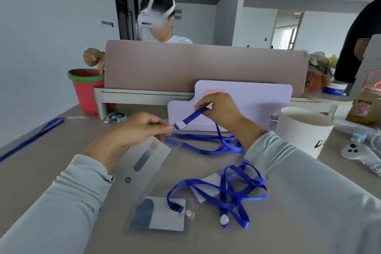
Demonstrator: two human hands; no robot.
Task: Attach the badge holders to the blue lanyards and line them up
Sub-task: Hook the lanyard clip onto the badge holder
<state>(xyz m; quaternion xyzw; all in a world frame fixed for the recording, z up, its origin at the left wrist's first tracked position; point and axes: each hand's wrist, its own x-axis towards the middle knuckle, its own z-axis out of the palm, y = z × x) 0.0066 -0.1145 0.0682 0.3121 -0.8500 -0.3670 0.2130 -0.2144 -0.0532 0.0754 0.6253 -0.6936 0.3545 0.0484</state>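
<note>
My left hand (136, 130) pinches the top of a clear badge holder (148, 156) with a white card inside, held tilted above the table. My right hand (220, 109) grips a blue lanyard (192, 116) just behind its white clip (179, 125), which sits at the holder's top edge by my left fingertips. That lanyard's loop (216, 144) trails on the table. A second badge holder (162, 215) lies flat near me with a black clip (175, 206) of another blue lanyard (237, 189) on it, tangled to the right.
A white paper cup (303, 130) stands at the right, a white controller (356, 152) beyond it. A lilac folder (247, 101) leans on the pink desk divider (202, 64). A red bucket (86, 88) is at the back left. Another person sits behind the divider.
</note>
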